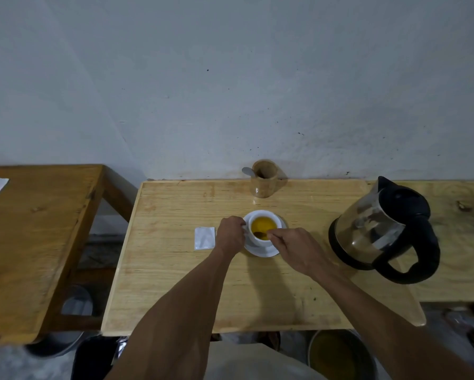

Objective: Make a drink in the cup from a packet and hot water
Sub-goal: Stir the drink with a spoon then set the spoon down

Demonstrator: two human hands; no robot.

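right fingers (274,233): pinched together on a thin spoon handle, bowl end dipped in the liquid. Grip is light and high on the handle, probably so the wrist can do the stirring.
spoon (261,235): dark tip visible under the surface of the drink near the front wall of the cup; handle mostly hidden by the fingers.
left fingers (240,225): closed around the cup's left side, at the handle from the look of it. Judged as a brace so the cup doesn't spin or slide on the saucer while stirring.
right hand (296,249): hovers over the front right rim, wrist off the surface.
left hand (230,235): low, beside the cup, between it and the packet.
cup (264,215): white, upright, centred on the saucer, holds yellow-orange liquid well below the rim. Water is in, so the task looks to be at the mixing step.
saucer (260,251): white, flat on the surface, catches drips.
packet (204,238): white, lying flat just left of the left hand, apart from the cup. Looks spent; can't tell if it's torn.
kettle (381,231): glass with black handle, parked well right of the cup, handle toward the person for an easy regrasp.
wooden holder (265,179): behind the cup by the wall, another spoon handle sticking out.
surface (175,283): pale wood, cup near the middle, within reach of both hands.
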